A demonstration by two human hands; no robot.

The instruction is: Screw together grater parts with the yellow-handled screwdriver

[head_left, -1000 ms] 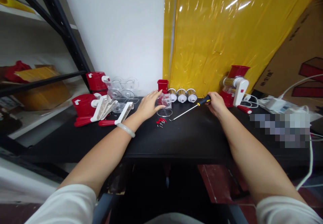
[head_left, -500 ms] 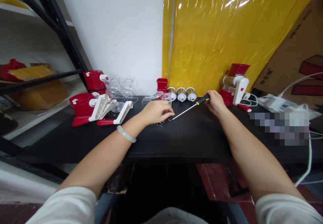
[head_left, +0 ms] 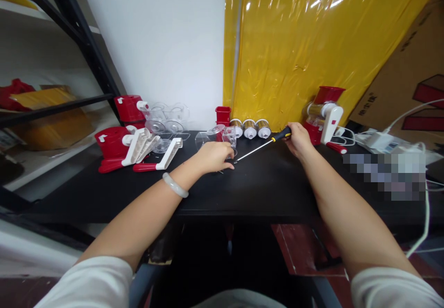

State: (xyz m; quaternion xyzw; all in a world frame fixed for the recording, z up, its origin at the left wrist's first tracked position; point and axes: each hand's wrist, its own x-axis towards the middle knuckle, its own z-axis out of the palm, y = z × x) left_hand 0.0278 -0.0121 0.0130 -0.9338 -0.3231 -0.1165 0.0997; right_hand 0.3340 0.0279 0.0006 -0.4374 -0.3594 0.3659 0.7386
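My right hand [head_left: 298, 139] grips the black-and-yellow handle of a screwdriver [head_left: 256, 150]. Its long metal shaft slants down to the left over the black table. At the tip is a small dark bit that I cannot make out clearly. Close beside that tip is my left hand [head_left: 215, 157], fingers bent and thumb apart from the forefinger. Small metal pieces like screws [head_left: 221, 172] show partly from under it. Just behind the left hand lies a clear plastic housing [head_left: 208, 137], partly hidden. A red rectangular hopper [head_left: 223, 114] stands behind that.
Three grater drums [head_left: 249, 129] line the back. To the left are red bases [head_left: 111, 143], white crank handles with red grips [head_left: 169, 154] and clear suction-cup parts [head_left: 166, 118]. At right stand an assembled rotary grater [head_left: 324, 113] and a power strip with cables [head_left: 378, 139].
My left hand has shifted slightly left and down, and its thumb and forefinger are farther apart. The screwdriver has moved slightly up and right, its tip lifting a little.
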